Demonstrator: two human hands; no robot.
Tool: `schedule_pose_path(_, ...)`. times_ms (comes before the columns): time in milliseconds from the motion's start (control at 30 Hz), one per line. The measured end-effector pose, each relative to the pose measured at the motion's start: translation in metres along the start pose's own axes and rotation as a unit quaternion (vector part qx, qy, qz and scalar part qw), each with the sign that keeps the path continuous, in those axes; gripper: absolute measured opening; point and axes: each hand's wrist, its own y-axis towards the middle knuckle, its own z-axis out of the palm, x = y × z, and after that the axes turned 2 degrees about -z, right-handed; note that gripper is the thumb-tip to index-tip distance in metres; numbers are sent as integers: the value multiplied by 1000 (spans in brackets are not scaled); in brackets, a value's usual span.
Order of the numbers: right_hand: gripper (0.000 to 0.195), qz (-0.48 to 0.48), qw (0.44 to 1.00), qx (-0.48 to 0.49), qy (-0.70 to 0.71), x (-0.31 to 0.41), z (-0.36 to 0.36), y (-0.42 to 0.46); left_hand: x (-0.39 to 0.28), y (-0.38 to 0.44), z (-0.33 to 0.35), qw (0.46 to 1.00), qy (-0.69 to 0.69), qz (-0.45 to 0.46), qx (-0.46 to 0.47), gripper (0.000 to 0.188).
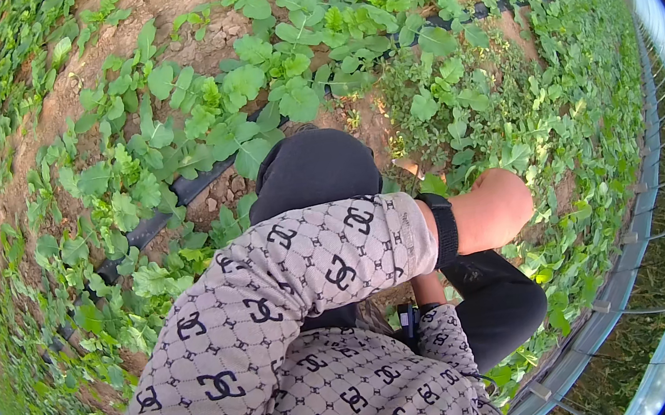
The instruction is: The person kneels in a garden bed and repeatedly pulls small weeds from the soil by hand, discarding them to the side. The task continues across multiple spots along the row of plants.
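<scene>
My left arm, in a patterned grey sleeve, reaches across my body to the right. A black strap (441,228) circles its wrist. The bent back of my left hand (499,204) shows above low green plants (515,161) beside my right knee; its fingers are hidden underneath. Tucked below the left forearm is my right hand (428,290), mostly covered by the arm, and whatever it may hold cannot be seen. Another dark band with a small device (409,318) sits at the right wrist. Close ahead of the left hand lies a small pale, orange-edged piece (406,165), too unclear to name.
Broad-leaved seedlings (244,87) grow in rows on brown soil (185,44). A black irrigation tape (203,182) runs diagonally among them. Small-leaved weeds (418,95) form a dense patch ahead. My dark-trousered knee (317,165) is up in front. Plastic sheeting (664,25) with wire hoops borders the right side.
</scene>
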Motion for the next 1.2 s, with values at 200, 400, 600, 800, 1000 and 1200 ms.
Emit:
schedule_pose_path(200, 17, -77, 956, 50, -279, -60, 7, 98, -13, 16, 6, 991, -69, -20, 114, 36)
schedule_pose_path(400, 31, -171, 925, 26, -337, -51, 55, 186, -26, 19, -12, 995, -82, 33, 51, 42)
schedule_pose_path(600, 33, -155, 841, 69, -514, -52, 47, 153, -17, 27, -3, 995, -32, 4, 92, 50)
schedule_pose_path(800, 35, -110, 825, 39, -553, -97, 6, 86, -31, 34, 16, 982, 0, 16, 188, 50)
schedule_pose_path(1000, 36, -99, 856, 2, -508, -73, 10, 84, -30, 28, 7, 992, -13, 44, 113, 34)
schedule_pose_path(1200, 36, -237, 853, -58, -461, -28, 82, 155, -29, 17, -16, 996, -36, 82, -6, 19)
